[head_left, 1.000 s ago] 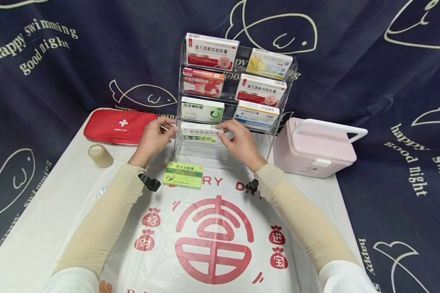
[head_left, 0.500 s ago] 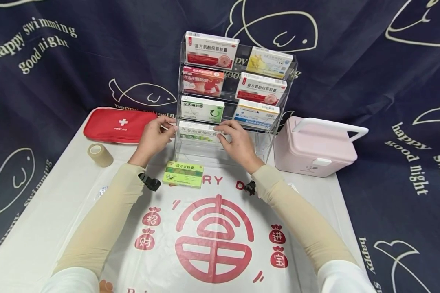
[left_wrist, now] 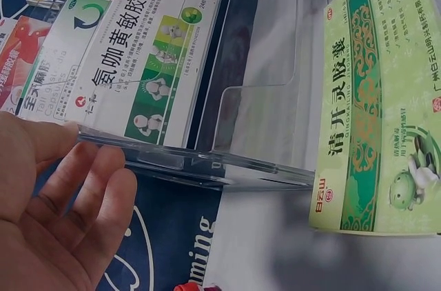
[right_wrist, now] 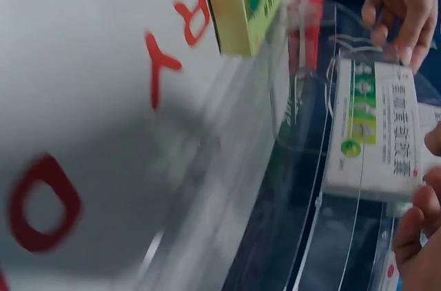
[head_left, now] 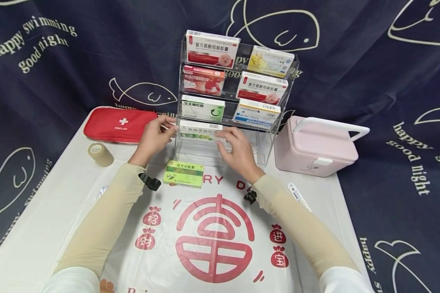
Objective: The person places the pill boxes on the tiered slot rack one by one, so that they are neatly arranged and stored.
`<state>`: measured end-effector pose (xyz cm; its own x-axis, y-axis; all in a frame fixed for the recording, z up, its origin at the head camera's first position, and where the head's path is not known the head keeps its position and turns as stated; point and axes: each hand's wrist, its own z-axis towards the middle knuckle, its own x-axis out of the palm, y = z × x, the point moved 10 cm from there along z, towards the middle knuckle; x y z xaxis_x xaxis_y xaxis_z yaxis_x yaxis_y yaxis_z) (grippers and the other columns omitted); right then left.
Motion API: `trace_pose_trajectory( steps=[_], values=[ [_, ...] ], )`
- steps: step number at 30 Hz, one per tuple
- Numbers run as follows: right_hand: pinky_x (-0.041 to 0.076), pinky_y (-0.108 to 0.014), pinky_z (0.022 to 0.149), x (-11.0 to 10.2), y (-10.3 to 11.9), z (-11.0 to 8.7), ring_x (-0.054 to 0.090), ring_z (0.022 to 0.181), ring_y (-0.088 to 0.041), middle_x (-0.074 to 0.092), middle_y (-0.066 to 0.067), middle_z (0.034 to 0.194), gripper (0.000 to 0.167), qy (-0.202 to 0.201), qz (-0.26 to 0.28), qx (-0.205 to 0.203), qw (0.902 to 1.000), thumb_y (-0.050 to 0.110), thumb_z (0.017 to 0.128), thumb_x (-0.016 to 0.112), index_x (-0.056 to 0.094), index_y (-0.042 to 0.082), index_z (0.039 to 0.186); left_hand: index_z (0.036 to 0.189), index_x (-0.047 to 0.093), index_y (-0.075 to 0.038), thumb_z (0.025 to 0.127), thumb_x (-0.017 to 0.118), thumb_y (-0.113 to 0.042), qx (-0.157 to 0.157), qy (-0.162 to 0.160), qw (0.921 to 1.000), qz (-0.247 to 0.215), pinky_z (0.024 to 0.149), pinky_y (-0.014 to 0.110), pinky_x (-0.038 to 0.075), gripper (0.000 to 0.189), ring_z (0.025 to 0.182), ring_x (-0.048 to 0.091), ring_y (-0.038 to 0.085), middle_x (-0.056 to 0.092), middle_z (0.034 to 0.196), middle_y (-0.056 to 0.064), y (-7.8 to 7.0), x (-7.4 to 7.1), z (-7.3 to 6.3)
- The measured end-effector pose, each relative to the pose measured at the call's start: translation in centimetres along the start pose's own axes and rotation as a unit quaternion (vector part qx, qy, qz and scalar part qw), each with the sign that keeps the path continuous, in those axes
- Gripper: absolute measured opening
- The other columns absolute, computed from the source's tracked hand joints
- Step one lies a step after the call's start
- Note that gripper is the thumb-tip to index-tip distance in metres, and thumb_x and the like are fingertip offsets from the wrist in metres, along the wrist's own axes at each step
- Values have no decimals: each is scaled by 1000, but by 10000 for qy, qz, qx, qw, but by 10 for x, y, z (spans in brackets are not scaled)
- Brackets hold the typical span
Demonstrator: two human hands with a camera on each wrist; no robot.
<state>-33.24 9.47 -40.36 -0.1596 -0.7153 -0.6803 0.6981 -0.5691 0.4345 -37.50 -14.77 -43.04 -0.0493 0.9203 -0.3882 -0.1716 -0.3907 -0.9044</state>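
Note:
A white-and-green medicine box (head_left: 198, 130) stands in the lowest filled row of a clear acrylic display rack (head_left: 242, 140). My left hand (head_left: 155, 135) is at the rack's left side, a fingertip touching by the box's left end; in the left wrist view its other fingers (left_wrist: 114, 174) are loosely bent with nothing between them. My right hand (head_left: 238, 150) is at the box's right end, its fingers loosely bent in front of the rack. A lime-green medicine box (head_left: 183, 174) lies on the table before the rack.
Higher rows hold several more medicine boxes (head_left: 212, 49). To the left are a red first-aid pouch (head_left: 121, 126) and a tan tape roll (head_left: 100, 154). A pink lidded case (head_left: 315, 148) stands right of the rack. A white strip (head_left: 298, 196) lies near the right forearm.
The white-and-green box sits slightly lower in its row. My right hand has loosened from the box's right end and moved slightly right and down. My left hand has stayed in place.

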Motion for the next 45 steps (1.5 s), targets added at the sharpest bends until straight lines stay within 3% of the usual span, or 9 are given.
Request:
trace_pose_trajectory(
  steps=[5, 8, 11, 16, 22, 26, 30, 37, 45],
  values=[
    [51, -33, 78, 33, 11, -26, 63, 93, -20, 67, 1, 110, 21, 1140, 13, 135, 9934, 23, 97, 70, 73, 13, 115, 120, 66, -1, 97, 70, -7, 21, -108, 9999, 13, 60, 21, 54, 25, 76, 68, 27, 66, 96, 15, 0, -3, -1],
    [52, -32, 75, 59, 8, -44, 64, 90, -15, 68, 2, 108, 27, 1857, -197, 576, 9807, 32, 96, 71, 72, 15, 117, 120, 66, -1, 97, 70, -8, 23, -110, 9999, 25, 60, 21, 54, 25, 75, 67, 27, 67, 96, 16, 0, -3, -1],
    [52, -31, 70, 79, 3, -59, 63, 83, -8, 68, 4, 101, 37, 2246, -339, 1066, 9680, 43, 95, 71, 70, 16, 120, 121, 66, -1, 97, 70, -9, 27, -101, 9999, 22, 60, 21, 54, 25, 77, 67, 31, 67, 96, 16, 0, -2, -1],
    [49, -30, 64, 98, 4, -69, 57, 71, -6, 64, 6, 90, 47, 2522, -317, 1396, 9570, 50, 95, 69, 63, 16, 126, 121, 66, -1, 98, 69, -9, 24, -78, 10000, 10, 60, 21, 54, 25, 81, 67, 38, 67, 97, 17, 1, 0, -2],
    [48, -30, 63, 102, 9, -75, 56, 69, -5, 63, 7, 91, 52, 2771, -320, 1366, 9505, 47, 94, 71, 57, 16, 134, 122, 65, 1, 98, 68, -8, 42, 10, 10000, -9, 61, 22, 54, 26, 82, 68, 40, 67, 98, 18, -1, 2, -4],
    [49, -32, 64, 102, 12, -80, 56, 72, -7, 64, 5, 97, 65, 3025, -231, 1315, 9438, 46, 90, 76, 52, 14, 141, 122, 65, 0, 98, 68, -7, 42, -48, 10000, 10, 60, 21, 53, 25, 82, 68, 40, 67, 97, 18, -2, 0, -5],
    [48, -31, 66, 104, 15, -84, 53, 76, -9, 60, 4, 99, 75, 3185, -471, 1116, 9402, 53, 90, 74, 49, 15, 149, 121, 65, 0, 98, 69, -8, 61, -77, 9999, 51, 60, 21, 54, 24, 79, 68, 35, 68, 97, 17, -1, -1, -4],
    [45, -31, 61, 102, 18, -87, 49, 74, -12, 57, 2, 98, 60, 3111, -644, 889, 9440, 47, 95, 69, 55, 20, 147, 121, 66, -1, 98, 69, -8, 53, -63, 10000, 26, 60, 21, 53, 24, 80, 67, 38, 68, 96, 17, -2, 1, -3],
    [46, -30, 63, 100, 23, -86, 49, 77, -11, 60, 0, 107, 54, 3210, -647, 793, 9415, 42, 94, 71, 60, 23, 143, 121, 66, -1, 98, 69, -7, 30, -67, 10000, 0, 59, 20, 53, 24, 81, 67, 40, 67, 96, 17, -1, 2, -2]
  ],
)
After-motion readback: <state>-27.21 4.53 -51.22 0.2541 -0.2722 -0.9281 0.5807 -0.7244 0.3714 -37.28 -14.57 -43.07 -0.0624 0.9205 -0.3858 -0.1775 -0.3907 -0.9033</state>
